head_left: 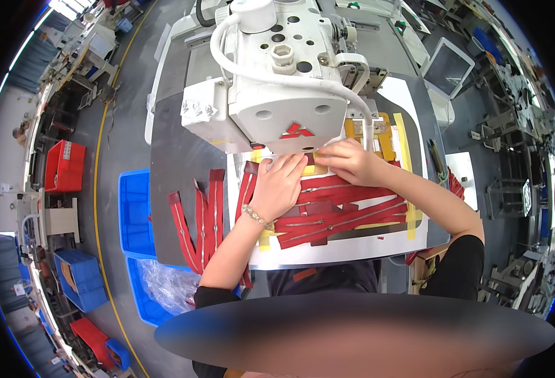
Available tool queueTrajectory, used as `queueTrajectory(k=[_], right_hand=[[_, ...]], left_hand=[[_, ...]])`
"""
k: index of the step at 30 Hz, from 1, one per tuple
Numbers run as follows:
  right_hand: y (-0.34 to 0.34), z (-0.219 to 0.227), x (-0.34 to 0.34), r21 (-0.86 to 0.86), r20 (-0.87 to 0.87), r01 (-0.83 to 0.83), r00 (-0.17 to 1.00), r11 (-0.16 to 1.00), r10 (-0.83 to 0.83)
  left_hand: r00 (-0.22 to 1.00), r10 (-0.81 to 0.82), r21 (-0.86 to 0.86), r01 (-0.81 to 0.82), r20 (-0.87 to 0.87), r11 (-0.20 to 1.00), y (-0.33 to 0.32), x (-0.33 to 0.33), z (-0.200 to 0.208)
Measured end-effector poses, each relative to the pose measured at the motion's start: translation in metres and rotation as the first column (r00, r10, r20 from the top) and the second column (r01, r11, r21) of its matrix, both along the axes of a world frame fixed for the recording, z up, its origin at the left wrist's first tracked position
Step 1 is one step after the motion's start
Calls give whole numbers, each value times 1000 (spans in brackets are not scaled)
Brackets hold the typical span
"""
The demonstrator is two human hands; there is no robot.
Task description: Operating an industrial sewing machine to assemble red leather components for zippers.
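Both hands work close together below the white head of a sewing machine (277, 101). My left hand (280, 183) lies flat with its fingers stretched toward the machine, over a dark red piece and a yellow patch. From the right, my right hand (353, 162) brings its bent fingers together at the same dark red piece (310, 162); what lies between its fingertips is hidden. Several red zippers (343, 222) are spread just nearer than the hands, on a white sheet (353, 257). More red zippers (209, 217) lie left of my left forearm. A beaded bracelet circles my left wrist.
A yellow plate (384, 135) sits right of the machine head, beside a yellow tape strip (405, 157). Left of the table stand a blue bin (132, 211) and another blue bin with clear plastic (164, 290). A screen (449, 68) stands at the far right.
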State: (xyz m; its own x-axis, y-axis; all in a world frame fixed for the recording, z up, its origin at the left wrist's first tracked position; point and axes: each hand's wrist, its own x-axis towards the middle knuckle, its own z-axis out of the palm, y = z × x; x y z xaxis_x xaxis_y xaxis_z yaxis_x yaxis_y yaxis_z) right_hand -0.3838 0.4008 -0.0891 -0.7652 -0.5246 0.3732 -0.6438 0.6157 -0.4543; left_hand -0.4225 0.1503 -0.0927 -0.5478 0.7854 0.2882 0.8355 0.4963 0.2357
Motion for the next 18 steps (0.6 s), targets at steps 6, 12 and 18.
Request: queueTrajectory(k=[6, 12, 18], right_hand=[[5, -5, 1, 143, -5, -57, 998, 988, 58], [3, -7, 3, 161, 62, -25, 998, 987, 15], [11, 1, -13, 211, -50, -121, 990, 970, 134]], left_hand=[[988, -31, 8, 31, 153, 1000, -6, -6, 3], [980, -91, 53, 83, 175, 995, -15, -11, 1], [982, -83, -30, 89, 170, 996, -17, -11, 3]])
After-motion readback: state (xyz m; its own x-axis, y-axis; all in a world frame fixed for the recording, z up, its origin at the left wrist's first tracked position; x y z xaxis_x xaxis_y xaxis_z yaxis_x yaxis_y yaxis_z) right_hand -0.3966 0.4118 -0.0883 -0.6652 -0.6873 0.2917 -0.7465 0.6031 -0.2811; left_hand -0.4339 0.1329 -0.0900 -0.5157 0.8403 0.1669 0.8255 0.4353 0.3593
